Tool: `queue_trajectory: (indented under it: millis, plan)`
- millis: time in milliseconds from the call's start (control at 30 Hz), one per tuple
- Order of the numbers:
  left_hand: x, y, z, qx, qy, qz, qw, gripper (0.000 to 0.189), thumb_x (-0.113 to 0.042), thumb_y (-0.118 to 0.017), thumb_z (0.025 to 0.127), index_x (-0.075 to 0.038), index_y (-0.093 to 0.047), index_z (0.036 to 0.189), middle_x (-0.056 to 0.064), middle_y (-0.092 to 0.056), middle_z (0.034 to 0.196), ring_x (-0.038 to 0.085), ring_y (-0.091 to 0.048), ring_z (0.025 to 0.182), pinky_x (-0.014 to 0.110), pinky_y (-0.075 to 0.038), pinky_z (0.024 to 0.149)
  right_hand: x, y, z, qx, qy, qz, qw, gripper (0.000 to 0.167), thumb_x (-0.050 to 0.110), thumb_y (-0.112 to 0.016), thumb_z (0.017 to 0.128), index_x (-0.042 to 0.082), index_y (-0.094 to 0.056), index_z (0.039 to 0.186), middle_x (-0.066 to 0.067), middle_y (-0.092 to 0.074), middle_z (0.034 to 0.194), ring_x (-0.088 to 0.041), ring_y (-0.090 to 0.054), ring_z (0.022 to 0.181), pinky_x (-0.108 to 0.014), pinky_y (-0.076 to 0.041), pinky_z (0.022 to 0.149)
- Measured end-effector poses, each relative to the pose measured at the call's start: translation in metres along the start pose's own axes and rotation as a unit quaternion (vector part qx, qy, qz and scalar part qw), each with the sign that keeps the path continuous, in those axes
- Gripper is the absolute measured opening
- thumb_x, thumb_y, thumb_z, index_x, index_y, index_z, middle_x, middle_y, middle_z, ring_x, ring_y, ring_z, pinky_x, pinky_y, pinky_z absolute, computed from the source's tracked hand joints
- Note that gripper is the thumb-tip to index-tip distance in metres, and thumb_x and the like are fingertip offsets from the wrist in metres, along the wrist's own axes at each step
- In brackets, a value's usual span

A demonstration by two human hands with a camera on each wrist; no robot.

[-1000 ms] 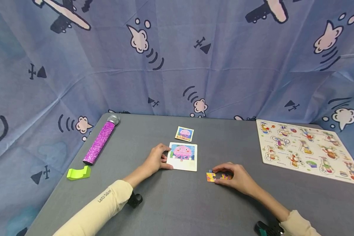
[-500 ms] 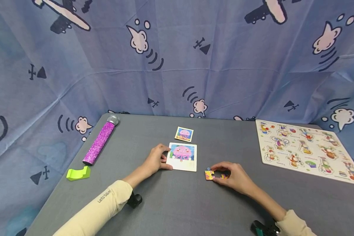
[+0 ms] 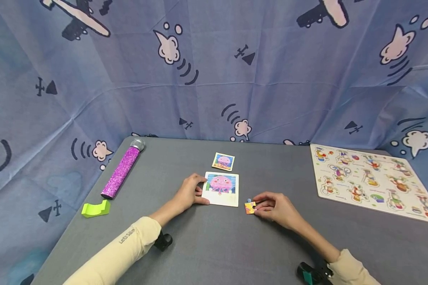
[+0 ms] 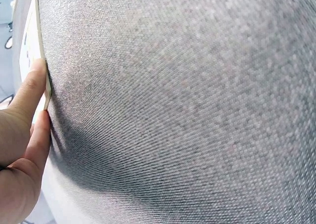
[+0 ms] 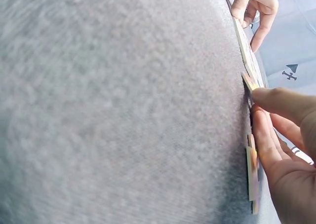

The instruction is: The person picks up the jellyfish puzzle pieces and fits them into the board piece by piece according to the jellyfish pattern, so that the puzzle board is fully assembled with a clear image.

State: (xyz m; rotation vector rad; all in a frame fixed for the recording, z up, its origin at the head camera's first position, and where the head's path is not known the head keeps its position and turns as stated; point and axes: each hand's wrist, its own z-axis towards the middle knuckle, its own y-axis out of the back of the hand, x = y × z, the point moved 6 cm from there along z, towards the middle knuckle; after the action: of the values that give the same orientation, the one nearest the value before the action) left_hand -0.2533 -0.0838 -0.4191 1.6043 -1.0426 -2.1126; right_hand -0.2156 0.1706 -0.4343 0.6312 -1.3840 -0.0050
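A white-framed jigsaw board (image 3: 211,198) with a pink sea creature in it lies flat on the grey table. My left hand (image 3: 188,194) holds its left edge between thumb and fingers; the left wrist view shows two fingertips (image 4: 37,66) against the board's edge. Right of the board, my right hand (image 3: 276,209) pinches a small yellow-orange jigsaw piece (image 3: 249,208) with a blue knob. In the right wrist view this piece (image 5: 250,81) tilts up between thumb and fingers, close to the board's corner. A second piece (image 5: 252,174) lies under the right hand, hidden in the head view.
Behind the board lies a small picture card (image 3: 223,162) with a similar creature. A glittery purple microphone (image 3: 123,169) and a lime-green stand (image 3: 95,208) are at the left. A large picture puzzle board (image 3: 369,180) covers the back right. A patterned cloth hangs behind the table.
My right hand has moved left and slightly away from me, bringing the pinched piece nearer the board. The second piece has passed from sight beneath that hand. My left hand has stayed put.
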Motion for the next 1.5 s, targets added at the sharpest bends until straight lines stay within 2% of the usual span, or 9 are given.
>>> queue_trajectory:
  millis: [200, 300, 500, 700, 900, 1067, 1200, 1333, 1500]
  plan:
    - [0.001, -0.001, 0.001, 0.000, -0.008, 0.002, 1.0000, 0.066, -0.006, -0.089, 0.064, 0.012, -0.059, 0.120, 0.020, -0.056, 0.108, 0.022, -0.057, 0.077, 0.029, -0.054, 0.067, -0.003, 0.001, 0.000, -0.005, -0.010, -0.011, 0.9999, 0.031, 0.004, -0.076, 0.080, -0.009, -0.066, 0.106, -0.015, -0.070, 0.090, -0.007, -0.066, 0.075, -0.020, -0.044, 0.046]
    - [0.001, -0.001, 0.002, -0.001, -0.012, 0.004, 0.9999, 0.066, -0.007, -0.089, 0.063, 0.013, -0.059, 0.119, 0.021, -0.056, 0.107, 0.022, -0.058, 0.077, 0.030, -0.054, 0.067, -0.004, 0.001, 0.001, -0.010, -0.021, -0.011, 0.9997, 0.031, 0.006, -0.077, 0.080, -0.008, -0.066, 0.107, -0.014, -0.071, 0.088, -0.005, -0.063, 0.071, -0.021, -0.040, 0.042]
    - [0.001, -0.001, 0.001, 0.005, -0.014, 0.005, 0.9999, 0.067, -0.008, -0.089, 0.065, 0.013, -0.058, 0.120, 0.021, -0.055, 0.108, 0.023, -0.058, 0.078, 0.031, -0.055, 0.068, -0.004, 0.002, 0.002, -0.031, -0.038, -0.022, 0.9986, 0.029, 0.008, -0.077, 0.081, -0.004, -0.068, 0.106, -0.011, -0.071, 0.085, -0.007, -0.055, 0.057, -0.022, -0.039, 0.041]
    - [0.001, -0.001, 0.000, 0.003, -0.009, 0.003, 0.9999, 0.066, -0.007, -0.088, 0.065, 0.013, -0.058, 0.120, 0.021, -0.055, 0.108, 0.023, -0.058, 0.078, 0.029, -0.054, 0.067, -0.005, 0.002, 0.005, -0.041, -0.066, -0.048, 0.9958, 0.033, 0.010, -0.081, 0.076, -0.002, -0.069, 0.104, -0.008, -0.071, 0.085, -0.008, -0.059, 0.061, -0.023, -0.039, 0.041]
    - [0.001, -0.001, 0.000, 0.000, -0.009, 0.002, 1.0000, 0.066, -0.006, -0.088, 0.064, 0.012, -0.058, 0.120, 0.021, -0.055, 0.107, 0.023, -0.057, 0.078, 0.029, -0.054, 0.067, 0.004, -0.001, 0.008, -0.061, -0.051, -0.096, 0.9922, 0.027, 0.000, -0.084, 0.068, -0.006, -0.071, 0.091, -0.008, -0.065, 0.081, -0.006, -0.061, 0.064, -0.018, -0.048, 0.052]
    - [0.001, -0.001, -0.001, 0.004, -0.014, -0.003, 0.9999, 0.066, -0.006, -0.088, 0.065, 0.013, -0.058, 0.120, 0.021, -0.055, 0.107, 0.024, -0.057, 0.079, 0.030, -0.055, 0.068, 0.006, -0.002, 0.008, -0.073, -0.047, -0.126, 0.9882, 0.021, -0.001, -0.083, 0.069, -0.004, -0.071, 0.087, -0.007, -0.061, 0.083, -0.006, -0.061, 0.065, -0.017, -0.049, 0.056]
    - [0.002, -0.002, 0.000, 0.004, -0.015, -0.006, 0.9999, 0.066, -0.006, -0.088, 0.065, 0.013, -0.058, 0.120, 0.022, -0.055, 0.107, 0.024, -0.058, 0.079, 0.031, -0.055, 0.068, 0.006, -0.002, 0.006, -0.073, -0.046, -0.117, 0.9894, 0.023, -0.001, -0.082, 0.071, -0.003, -0.069, 0.090, -0.005, -0.065, 0.080, -0.009, -0.061, 0.065, -0.019, -0.049, 0.055]
    - [0.001, -0.001, 0.000, 0.002, -0.017, -0.002, 0.9999, 0.066, -0.007, -0.088, 0.065, 0.013, -0.058, 0.120, 0.022, -0.055, 0.108, 0.024, -0.058, 0.078, 0.031, -0.055, 0.068, 0.006, -0.001, 0.006, -0.073, -0.056, -0.085, 0.9921, 0.024, -0.001, -0.079, 0.073, -0.004, -0.068, 0.094, -0.007, -0.067, 0.084, -0.013, -0.063, 0.070, -0.020, -0.052, 0.059]
    - [0.000, -0.001, 0.000, -0.002, -0.016, 0.002, 0.9999, 0.066, -0.007, -0.089, 0.064, 0.013, -0.058, 0.119, 0.022, -0.056, 0.107, 0.024, -0.057, 0.078, 0.030, -0.054, 0.068, 0.005, -0.001, 0.006, -0.071, -0.070, -0.016, 0.9949, 0.027, -0.001, -0.077, 0.076, -0.008, -0.067, 0.100, -0.013, -0.068, 0.089, -0.014, -0.065, 0.075, -0.020, -0.052, 0.060]
